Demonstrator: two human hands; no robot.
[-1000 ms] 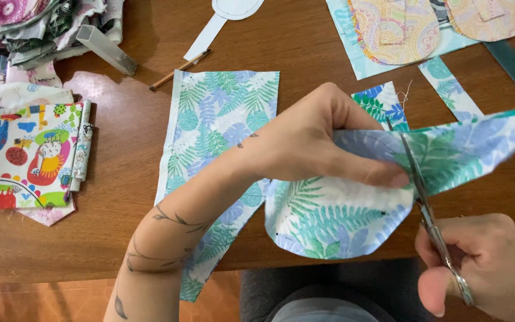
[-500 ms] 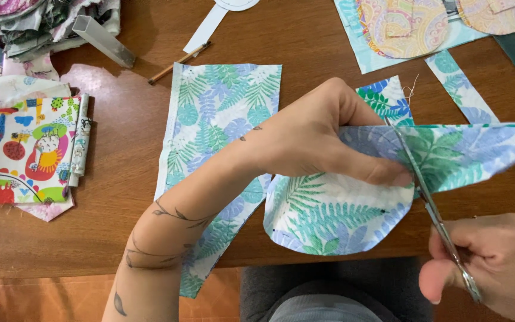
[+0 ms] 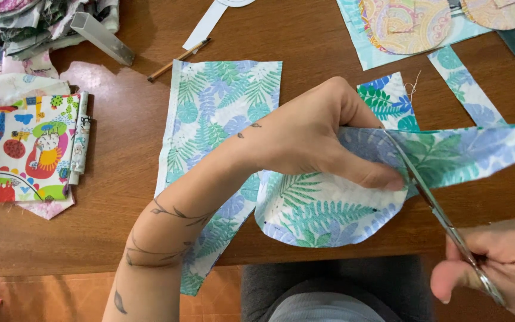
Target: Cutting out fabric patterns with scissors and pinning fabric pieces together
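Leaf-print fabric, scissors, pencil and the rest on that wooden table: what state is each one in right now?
Leaf-print fabric piece with rounded edge: lifted, pinched by left hand, partly cut.
Metal scissors: in right hand, blades in the fabric.
Long leaf-print fabric panel: flat, hanging over table edge.
Wooden pencil: lying loose.
Cartoon-print fabric stack: folded.
Paisley fabric rounds: lying flat on light blue cloth.

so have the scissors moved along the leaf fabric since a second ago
Yes, slightly. The scissors have shifted a little toward the left hand, judged against the wooden table edge. The right hand works them.
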